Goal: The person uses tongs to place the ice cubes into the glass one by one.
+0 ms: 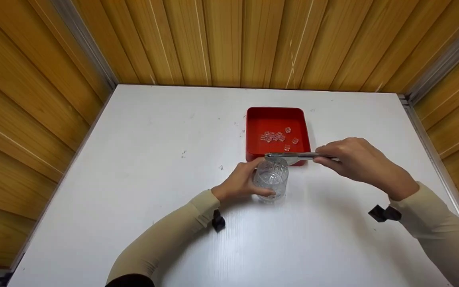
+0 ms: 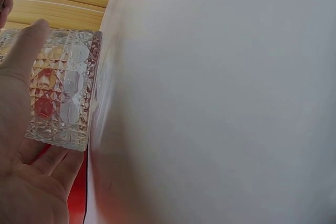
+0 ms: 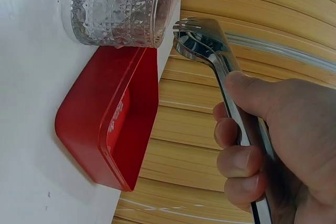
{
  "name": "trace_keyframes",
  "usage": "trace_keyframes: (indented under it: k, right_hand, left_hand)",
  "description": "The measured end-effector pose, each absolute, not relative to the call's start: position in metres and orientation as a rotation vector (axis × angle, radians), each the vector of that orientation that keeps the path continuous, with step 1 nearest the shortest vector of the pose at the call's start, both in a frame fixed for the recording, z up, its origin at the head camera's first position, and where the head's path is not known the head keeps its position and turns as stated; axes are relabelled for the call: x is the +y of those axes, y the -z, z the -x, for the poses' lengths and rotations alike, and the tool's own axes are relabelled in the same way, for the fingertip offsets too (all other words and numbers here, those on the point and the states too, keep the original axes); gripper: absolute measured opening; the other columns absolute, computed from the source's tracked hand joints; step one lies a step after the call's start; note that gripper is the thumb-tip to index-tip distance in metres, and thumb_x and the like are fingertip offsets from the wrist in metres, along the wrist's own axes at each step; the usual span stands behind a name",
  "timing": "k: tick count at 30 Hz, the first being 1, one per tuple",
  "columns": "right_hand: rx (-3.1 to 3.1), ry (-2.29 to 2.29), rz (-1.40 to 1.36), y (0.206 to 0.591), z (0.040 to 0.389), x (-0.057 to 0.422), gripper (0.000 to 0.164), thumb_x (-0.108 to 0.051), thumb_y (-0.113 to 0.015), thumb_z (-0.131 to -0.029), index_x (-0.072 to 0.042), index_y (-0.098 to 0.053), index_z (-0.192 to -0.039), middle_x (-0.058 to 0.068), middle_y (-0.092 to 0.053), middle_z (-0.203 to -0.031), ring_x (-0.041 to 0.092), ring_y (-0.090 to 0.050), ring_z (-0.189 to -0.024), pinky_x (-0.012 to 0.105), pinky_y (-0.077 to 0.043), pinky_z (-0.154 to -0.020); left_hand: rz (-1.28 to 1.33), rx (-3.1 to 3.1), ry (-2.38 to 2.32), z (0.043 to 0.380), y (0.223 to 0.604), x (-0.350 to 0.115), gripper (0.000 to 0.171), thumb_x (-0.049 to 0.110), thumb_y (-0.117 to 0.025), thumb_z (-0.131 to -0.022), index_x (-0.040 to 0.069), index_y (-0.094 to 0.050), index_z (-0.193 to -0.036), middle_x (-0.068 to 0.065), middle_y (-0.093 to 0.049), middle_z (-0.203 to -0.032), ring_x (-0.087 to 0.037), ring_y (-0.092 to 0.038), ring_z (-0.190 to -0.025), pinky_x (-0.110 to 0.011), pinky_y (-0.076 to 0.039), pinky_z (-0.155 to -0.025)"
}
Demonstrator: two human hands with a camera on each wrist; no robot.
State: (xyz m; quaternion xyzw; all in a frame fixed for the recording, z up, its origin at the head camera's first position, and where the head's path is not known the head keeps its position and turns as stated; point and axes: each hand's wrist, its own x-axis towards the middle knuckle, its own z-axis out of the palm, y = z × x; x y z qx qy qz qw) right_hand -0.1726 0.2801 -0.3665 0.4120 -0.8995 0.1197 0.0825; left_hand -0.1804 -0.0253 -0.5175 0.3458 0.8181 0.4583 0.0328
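My left hand (image 1: pixel 239 181) curls its thumb and fingers around a clear, diamond-patterned drinking glass (image 1: pixel 273 181), which stands upright on the white table. In my right hand (image 1: pixel 357 163) is a pair of metal serving tongs (image 1: pixel 303 155), held level with the tips over the mouth of the glass. The right wrist view shows the tongs (image 3: pixel 223 74) with a spoon-shaped end and a fork-shaped end close together; no cube shows between them. Behind the glass sits a red square tray (image 1: pixel 259 119). Several small clear cubes (image 1: pixel 271 136) lie in it, most in a cluster, a few apart.
The white table (image 1: pixel 153 167) reaches back to a wall of wooden slats (image 1: pixel 221 44), with more slats at the left and right. Metal posts (image 1: pixel 86 40) stand in the corners. Small dark marks dot the tabletop.
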Motion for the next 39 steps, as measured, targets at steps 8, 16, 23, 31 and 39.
trace_keyframes:
  k: [8,16,23,31,39]
  right_hand:
    - [-2.677,-0.387,-1.258,0.37,0.169,0.278,0.013,-0.014,-0.085,-0.085,-0.01,-0.08,-0.096,-0.005,-0.073,-0.079,0.004,-0.055,-0.06,0.026,-0.051,-0.055]
    - [-2.715,-0.392,-1.246,0.373,0.167,0.276,0.016,-0.015,-0.085,-0.086,-0.01,-0.081,-0.1,-0.002,-0.076,-0.084,0.007,-0.063,-0.065,0.028,-0.057,-0.06]
    - [-2.713,-0.388,-1.245,0.376,0.166,0.275,0.019,-0.014,-0.086,-0.084,-0.008,-0.081,-0.102,0.0,-0.077,-0.086,0.01,-0.068,-0.067,0.029,-0.059,-0.062]
    - [-2.674,-0.386,-1.245,0.379,0.166,0.277,0.016,-0.015,-0.085,-0.085,-0.008,-0.08,-0.099,-0.001,-0.076,-0.083,0.008,-0.065,-0.064,0.031,-0.057,-0.059]
    - [-2.713,-0.35,-1.233,0.381,0.167,0.276,0.013,-0.016,-0.084,-0.086,-0.01,-0.078,-0.096,-0.002,-0.074,-0.078,0.006,-0.056,-0.059,0.027,-0.053,-0.055]
  left_hand:
    - [-1.065,2.491,-1.426,0.181,0.519,-0.025,0.086,0.036,-0.094,-0.074,0.011,-0.051,-0.145,-0.005,-0.071,-0.125,-0.012,-0.066,-0.111,-0.023,-0.051,-0.098]
    - [-1.048,2.483,-1.419,0.181,0.519,-0.025,0.082,0.036,-0.093,-0.075,0.012,-0.053,-0.142,-0.002,-0.072,-0.123,-0.009,-0.066,-0.107,-0.022,-0.051,-0.096]
    - [-1.051,2.473,-1.434,0.182,0.519,-0.025,0.088,0.036,-0.093,-0.075,0.015,-0.049,-0.148,-0.001,-0.071,-0.124,-0.009,-0.065,-0.108,-0.022,-0.05,-0.097]
    - [-1.072,2.502,-1.417,0.182,0.519,-0.025,0.086,0.035,-0.094,-0.074,0.014,-0.051,-0.146,-0.003,-0.072,-0.123,-0.01,-0.066,-0.107,-0.023,-0.051,-0.096]
    - [-1.073,2.495,-1.44,0.181,0.519,-0.025,0.087,0.034,-0.094,-0.074,0.012,-0.051,-0.145,-0.004,-0.072,-0.122,-0.01,-0.067,-0.107,-0.023,-0.051,-0.096]
